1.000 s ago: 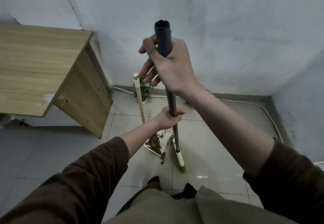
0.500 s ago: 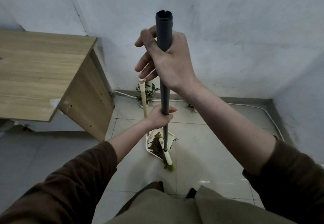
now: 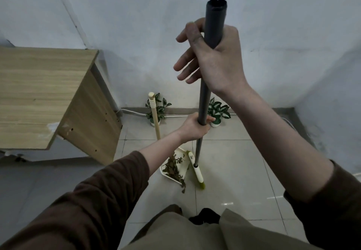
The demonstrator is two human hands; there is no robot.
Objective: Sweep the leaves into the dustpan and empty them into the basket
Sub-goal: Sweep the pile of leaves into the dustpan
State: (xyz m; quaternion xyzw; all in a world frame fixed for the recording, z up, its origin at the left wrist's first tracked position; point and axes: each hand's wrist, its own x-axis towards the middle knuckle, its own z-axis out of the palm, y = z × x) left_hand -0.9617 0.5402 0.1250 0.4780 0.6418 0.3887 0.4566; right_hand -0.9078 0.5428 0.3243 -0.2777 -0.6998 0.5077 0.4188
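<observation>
Leaves (image 3: 172, 168) lie mostly in the white dustpan (image 3: 164, 172) on the floor, a few just past its lip. We clasp the broom (image 3: 203, 101) with both grips: right hand (image 3: 213, 60) loosely on top, left hand (image 3: 194, 127) wrapped lower down.

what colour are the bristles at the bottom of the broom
Yellow-green bristles, below the cream broom head; seen best in the head view.

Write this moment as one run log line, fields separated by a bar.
phase: sweeping | left hand: mid broom handle | right hand: handle top | dustpan: holds leaves | stray leaves at lip | basket: unseen
</observation>
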